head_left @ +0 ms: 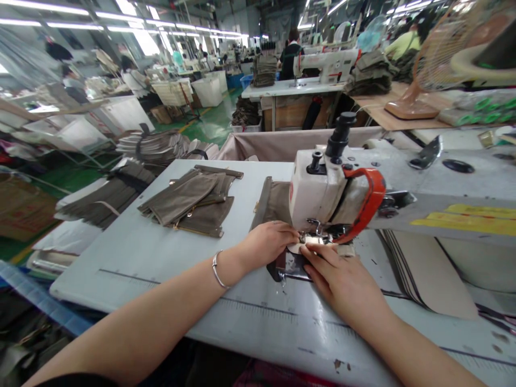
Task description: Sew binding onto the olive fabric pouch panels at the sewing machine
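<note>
A white sewing machine (318,188) with a red guard stands over the pale table. Just left of its needle area, my left hand (271,243) has its fingers together on the edge of a fabric piece. From the right, my right hand (342,271) rests its fingertips on a small pale piece (296,248) by the presser foot. An olive-brown fabric piece (278,198) lies behind my left hand, partly hidden by the machine head. What lies under the fingertips is mostly hidden.
Olive fabric pieces with zippers (189,199) lie on the table's left. Flat pale panels (437,269) and scissors (497,318) are at the right. Bundled stacks (108,196) stand beyond the left edge. A fan (419,99) and other people are farther back.
</note>
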Demonstrator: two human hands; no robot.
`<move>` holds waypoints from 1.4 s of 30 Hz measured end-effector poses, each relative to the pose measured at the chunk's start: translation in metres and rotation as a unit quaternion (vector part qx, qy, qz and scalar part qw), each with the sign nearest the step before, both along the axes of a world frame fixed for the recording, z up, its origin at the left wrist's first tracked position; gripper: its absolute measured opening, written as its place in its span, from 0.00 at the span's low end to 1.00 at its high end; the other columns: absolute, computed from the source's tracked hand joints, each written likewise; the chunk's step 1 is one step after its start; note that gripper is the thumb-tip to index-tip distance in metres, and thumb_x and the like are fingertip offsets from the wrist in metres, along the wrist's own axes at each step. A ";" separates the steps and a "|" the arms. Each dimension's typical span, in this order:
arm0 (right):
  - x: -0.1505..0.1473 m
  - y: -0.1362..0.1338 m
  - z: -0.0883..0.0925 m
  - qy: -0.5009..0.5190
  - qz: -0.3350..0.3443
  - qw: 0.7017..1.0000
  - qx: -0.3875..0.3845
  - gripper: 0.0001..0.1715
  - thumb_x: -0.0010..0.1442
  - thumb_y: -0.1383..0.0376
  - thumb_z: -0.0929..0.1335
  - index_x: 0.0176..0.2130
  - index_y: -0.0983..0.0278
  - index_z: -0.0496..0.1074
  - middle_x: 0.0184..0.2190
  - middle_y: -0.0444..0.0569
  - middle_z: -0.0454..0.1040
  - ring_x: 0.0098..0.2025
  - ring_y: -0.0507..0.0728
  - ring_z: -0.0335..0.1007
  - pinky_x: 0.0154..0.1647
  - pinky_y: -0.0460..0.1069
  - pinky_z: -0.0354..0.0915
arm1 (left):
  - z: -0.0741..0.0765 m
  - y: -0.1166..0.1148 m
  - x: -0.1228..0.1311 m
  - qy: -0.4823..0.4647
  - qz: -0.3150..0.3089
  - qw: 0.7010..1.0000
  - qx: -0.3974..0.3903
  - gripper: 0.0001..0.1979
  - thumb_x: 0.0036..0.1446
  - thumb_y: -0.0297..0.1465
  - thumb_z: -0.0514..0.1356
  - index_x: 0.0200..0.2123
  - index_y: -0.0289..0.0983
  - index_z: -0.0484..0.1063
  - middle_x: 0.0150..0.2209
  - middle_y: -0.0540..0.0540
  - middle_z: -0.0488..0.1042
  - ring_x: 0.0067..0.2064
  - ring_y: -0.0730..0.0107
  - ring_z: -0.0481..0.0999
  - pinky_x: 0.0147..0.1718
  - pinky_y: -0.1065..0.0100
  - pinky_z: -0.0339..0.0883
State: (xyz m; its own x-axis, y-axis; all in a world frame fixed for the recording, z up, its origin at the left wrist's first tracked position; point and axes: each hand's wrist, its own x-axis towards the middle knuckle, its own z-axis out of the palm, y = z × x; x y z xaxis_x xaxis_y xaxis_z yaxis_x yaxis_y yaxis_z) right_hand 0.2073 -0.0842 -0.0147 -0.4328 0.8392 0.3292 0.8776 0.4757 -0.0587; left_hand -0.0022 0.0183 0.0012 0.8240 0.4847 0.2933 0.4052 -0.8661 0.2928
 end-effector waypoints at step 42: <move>-0.010 -0.003 0.006 0.062 -0.008 0.998 -0.007 0.18 0.66 0.66 0.62 0.54 0.63 0.70 0.48 0.53 0.74 0.46 0.58 0.70 0.46 0.56 0.65 | -0.008 0.004 -0.001 -0.044 0.017 0.999 -0.005 0.14 0.59 0.20 0.55 0.43 0.40 0.77 0.45 0.48 0.79 0.48 0.68 0.77 0.51 0.64 0.71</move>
State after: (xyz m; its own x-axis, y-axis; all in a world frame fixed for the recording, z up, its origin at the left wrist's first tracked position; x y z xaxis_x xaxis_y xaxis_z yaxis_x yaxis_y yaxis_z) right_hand 0.1970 -0.0867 -0.0083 -0.3752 0.8508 0.3680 0.8709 0.4594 -0.1743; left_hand -0.0030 0.0225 -0.0065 0.7791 0.5146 0.3581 0.4063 -0.8494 0.3368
